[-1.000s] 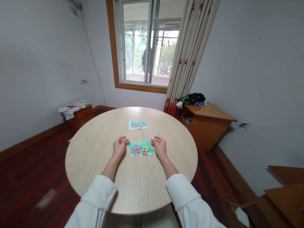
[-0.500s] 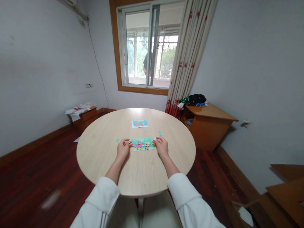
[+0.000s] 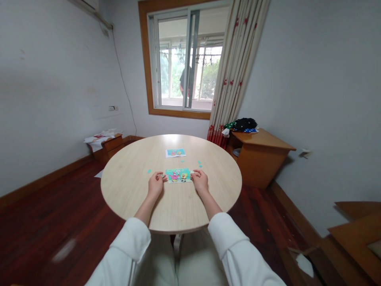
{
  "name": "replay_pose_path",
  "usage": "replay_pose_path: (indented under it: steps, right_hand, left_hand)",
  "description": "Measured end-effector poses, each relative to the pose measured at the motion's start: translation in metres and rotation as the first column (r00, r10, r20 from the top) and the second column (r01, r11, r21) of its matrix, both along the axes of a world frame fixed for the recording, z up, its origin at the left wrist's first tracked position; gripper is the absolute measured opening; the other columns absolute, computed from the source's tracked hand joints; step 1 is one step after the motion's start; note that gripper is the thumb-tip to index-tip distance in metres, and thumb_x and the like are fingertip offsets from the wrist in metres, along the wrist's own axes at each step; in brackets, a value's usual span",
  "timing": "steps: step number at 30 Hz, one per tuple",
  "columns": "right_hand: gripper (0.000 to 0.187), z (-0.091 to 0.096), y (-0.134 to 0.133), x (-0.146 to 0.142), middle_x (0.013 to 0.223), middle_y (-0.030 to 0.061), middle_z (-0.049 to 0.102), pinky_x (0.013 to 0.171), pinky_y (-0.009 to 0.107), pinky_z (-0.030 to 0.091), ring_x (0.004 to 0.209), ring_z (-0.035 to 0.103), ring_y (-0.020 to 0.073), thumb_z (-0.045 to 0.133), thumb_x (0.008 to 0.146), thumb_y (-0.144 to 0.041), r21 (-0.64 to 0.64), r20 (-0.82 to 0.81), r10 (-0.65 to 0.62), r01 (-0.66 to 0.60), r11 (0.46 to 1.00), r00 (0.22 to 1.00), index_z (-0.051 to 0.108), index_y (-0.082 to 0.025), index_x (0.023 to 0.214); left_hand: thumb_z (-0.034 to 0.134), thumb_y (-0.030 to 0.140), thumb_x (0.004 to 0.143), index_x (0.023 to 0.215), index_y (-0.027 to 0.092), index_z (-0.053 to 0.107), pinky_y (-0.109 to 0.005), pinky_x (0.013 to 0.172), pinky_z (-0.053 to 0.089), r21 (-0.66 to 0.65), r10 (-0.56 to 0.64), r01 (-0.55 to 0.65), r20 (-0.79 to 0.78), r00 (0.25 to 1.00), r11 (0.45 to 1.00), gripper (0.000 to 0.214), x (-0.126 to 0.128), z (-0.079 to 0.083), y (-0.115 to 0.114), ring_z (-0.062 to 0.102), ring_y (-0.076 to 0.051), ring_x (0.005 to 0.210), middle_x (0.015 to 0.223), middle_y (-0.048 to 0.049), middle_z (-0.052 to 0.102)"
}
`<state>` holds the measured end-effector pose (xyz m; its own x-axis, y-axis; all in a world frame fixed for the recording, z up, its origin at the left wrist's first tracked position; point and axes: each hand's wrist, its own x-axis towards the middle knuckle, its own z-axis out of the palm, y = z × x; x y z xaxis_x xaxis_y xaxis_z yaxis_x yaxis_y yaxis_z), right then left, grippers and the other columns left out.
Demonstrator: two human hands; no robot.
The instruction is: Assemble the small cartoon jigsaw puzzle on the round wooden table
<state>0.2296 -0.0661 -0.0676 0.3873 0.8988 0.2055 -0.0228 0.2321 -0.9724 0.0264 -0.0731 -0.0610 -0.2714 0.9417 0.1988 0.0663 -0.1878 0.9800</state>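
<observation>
A cartoon jigsaw puzzle point(image 3: 178, 175), mostly teal with a pink and a yellow figure, lies flat on the round pale wooden table point(image 3: 127, 190). At its left edge is my left hand point(image 3: 156, 184), fingers curled, with a small greenish puzzle piece at the fingertips. My right hand point(image 3: 200, 181) is beside the right edge, thumb and fingers pinched on a small pale puzzle piece, partly hidden. Loose teal puzzle pieces lie behind the hands: one piece point(image 3: 149, 171) at left, another point(image 3: 182, 161) behind the puzzle, and a small group point(image 3: 199, 163) at right.
A card with the same cartoon picture point(image 3: 175, 153) lies farther back on the table. A wooden desk point(image 3: 264, 159) bearing dark cloth point(image 3: 245, 124) stands at right, and a small cabinet point(image 3: 111, 146) at left. Behind the window point(image 3: 186, 63) a person is partly visible.
The view has tilted slightly, so the table and puzzle appear a little higher. Both hands stay at the puzzle's two sides with little visible movement.
</observation>
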Motion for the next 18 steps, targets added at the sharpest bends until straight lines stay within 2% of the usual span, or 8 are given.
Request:
replay_pose_path:
  steps: [4, 10, 14, 18]
  right_hand:
    - [0.021, -0.002, -0.007, -0.002, 0.067, 0.0007, 0.069, 0.064, 0.029, 0.052, 0.067, 0.067, 0.018, 0.059, 0.063, -0.028, -0.003, 0.08, -0.006, 0.006, 1.0, 0.997, 0.057, -0.019, 0.082]
    - [0.02, 0.004, -0.027, -0.006, 0.071, 0.0047, 0.071, 0.068, 0.03, 0.05, 0.071, 0.066, 0.0193, 0.06, 0.066, -0.031, -0.011, 0.318, -0.041, 0.047, 0.999, 0.947, 0.061, -0.018, 0.081]
    - [0.019, 0.004, -0.037, -0.008, 0.073, 0.0052, 0.071, 0.065, 0.029, 0.048, 0.071, 0.066, 0.0192, 0.058, 0.069, -0.032, -0.013, 0.372, -0.06, 0.07, 0.997, 0.926, 0.061, -0.018, 0.081]
    - [0.015, 0.001, -0.045, -0.007, 0.073, 0.0046, 0.071, 0.065, 0.028, 0.048, 0.07, 0.065, 0.0182, 0.058, 0.069, -0.028, -0.001, 0.397, -0.076, 0.084, 0.996, 0.915, 0.061, -0.018, 0.08]
  left_hand:
    - [0.043, 0.013, 0.081, 0.088, 0.014, 0.058, -0.031, 0.073, 0.054, 0.026, 0.014, -0.012, -0.086, 0.996, 1.0, 0.016, 0.001, -0.004, -0.004, 0.07, -0.017, 0.074, 0.082, -0.0101, 0.071]
    - [0.049, 0.015, 0.08, 0.089, 0.016, 0.063, -0.032, 0.08, 0.051, 0.087, 0.037, -0.018, -0.227, 0.973, 0.996, 0.016, 0.001, -0.005, -0.014, 0.068, -0.02, 0.084, 0.085, -0.0096, 0.071]
    - [0.046, 0.013, 0.082, 0.099, 0.014, 0.062, -0.03, 0.078, 0.051, 0.093, 0.038, -0.015, -0.254, 0.967, 0.996, 0.023, 0.002, -0.004, -0.023, 0.069, -0.019, 0.084, 0.088, -0.0109, 0.072]
    - [0.045, 0.013, 0.082, 0.094, 0.014, 0.062, -0.029, 0.077, 0.052, 0.096, 0.039, -0.015, -0.254, 0.967, 0.995, 0.02, 0.003, -0.004, -0.029, 0.069, -0.018, 0.083, 0.09, -0.0114, 0.072]
